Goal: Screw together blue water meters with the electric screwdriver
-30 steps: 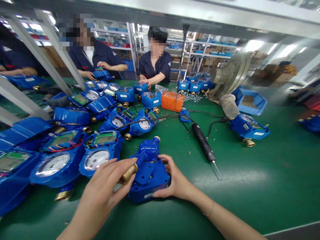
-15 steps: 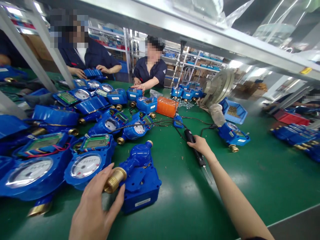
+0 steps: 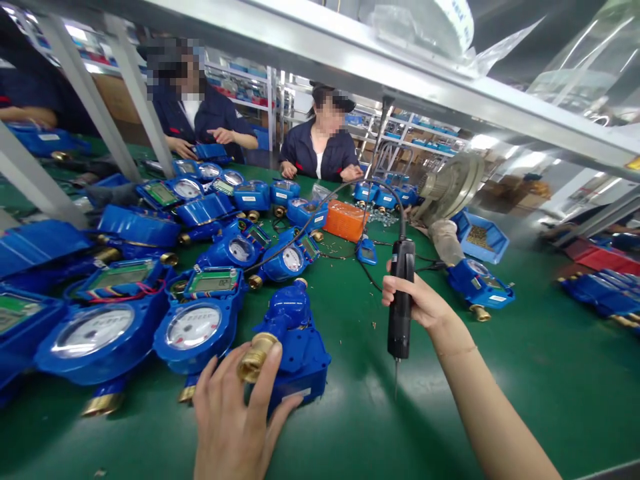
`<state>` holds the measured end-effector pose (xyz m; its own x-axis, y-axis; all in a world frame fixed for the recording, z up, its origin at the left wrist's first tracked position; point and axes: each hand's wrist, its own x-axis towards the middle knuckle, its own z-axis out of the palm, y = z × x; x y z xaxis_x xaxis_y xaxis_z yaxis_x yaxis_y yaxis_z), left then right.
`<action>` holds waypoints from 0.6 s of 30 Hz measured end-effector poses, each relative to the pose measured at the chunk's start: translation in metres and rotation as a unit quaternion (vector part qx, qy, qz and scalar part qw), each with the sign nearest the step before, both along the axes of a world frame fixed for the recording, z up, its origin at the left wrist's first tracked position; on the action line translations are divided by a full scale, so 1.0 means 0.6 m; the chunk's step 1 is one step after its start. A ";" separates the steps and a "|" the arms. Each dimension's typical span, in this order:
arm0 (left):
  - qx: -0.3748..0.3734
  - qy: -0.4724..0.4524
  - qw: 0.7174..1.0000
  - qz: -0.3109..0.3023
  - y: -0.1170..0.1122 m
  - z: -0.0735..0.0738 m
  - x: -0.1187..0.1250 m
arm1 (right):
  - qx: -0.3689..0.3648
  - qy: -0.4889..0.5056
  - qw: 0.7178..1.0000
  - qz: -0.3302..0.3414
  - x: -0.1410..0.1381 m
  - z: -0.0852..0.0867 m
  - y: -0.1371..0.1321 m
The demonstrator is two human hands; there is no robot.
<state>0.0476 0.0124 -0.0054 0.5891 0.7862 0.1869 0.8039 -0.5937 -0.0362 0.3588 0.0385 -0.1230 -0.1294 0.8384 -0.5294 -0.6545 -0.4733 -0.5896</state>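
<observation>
My left hand [image 3: 237,413] is closed around the brass threaded end of a blue water meter [image 3: 295,337], with a finger lying over the brass. This meter rests face down on the green table, and its dial is hidden. In my right hand [image 3: 420,297] is a black electric screwdriver [image 3: 401,293], gripped by its body. It stands nearly upright above the table, thin bit pointing down and cable leaving the top. The bit is to the right of the meter, apart from it.
Several blue water meters [image 3: 197,327] with dials and green circuit boards crowd the left. Behind are an orange box [image 3: 346,220], loose small screws and a blue bin [image 3: 480,237] of brass-coloured parts. Two co-workers [image 3: 320,143] sit opposite. A metal shelf beam [image 3: 320,47] crosses overhead.
My right hand has lifted the screwdriver off the table and turned it upright, bit down. My left hand has closed further over the meter's brass end. A co-worker's hand has left a meter.
</observation>
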 end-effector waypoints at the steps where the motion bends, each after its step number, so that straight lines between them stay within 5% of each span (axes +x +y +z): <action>1: -0.001 0.006 1.000 0.007 0.003 0.000 -0.001 | 0.018 0.027 0.999 -0.003 -0.001 0.020 0.007; 8: -0.034 -0.006 0.999 0.010 0.020 -0.005 -0.023 | 0.142 0.149 0.979 0.005 0.007 0.103 0.042; 14: 0.014 -0.101 0.995 0.020 -0.004 0.051 -0.027 | 0.234 0.179 0.955 0.031 -0.029 0.166 0.057; 16: -0.039 -0.157 0.987 -0.002 -0.025 0.064 -0.008 | 0.243 0.183 0.953 0.010 -0.053 0.194 0.061; 18: -0.213 -0.198 0.957 0.017 -0.043 0.065 0.024 | 0.245 0.179 0.953 -0.023 -0.077 0.219 0.064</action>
<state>0.0618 -0.0133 0.0337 0.5103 0.8586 0.0494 0.7236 -0.4597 0.5148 0.3125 0.0772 0.0087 -0.1860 0.9826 -0.0019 -0.8685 -0.1653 -0.4673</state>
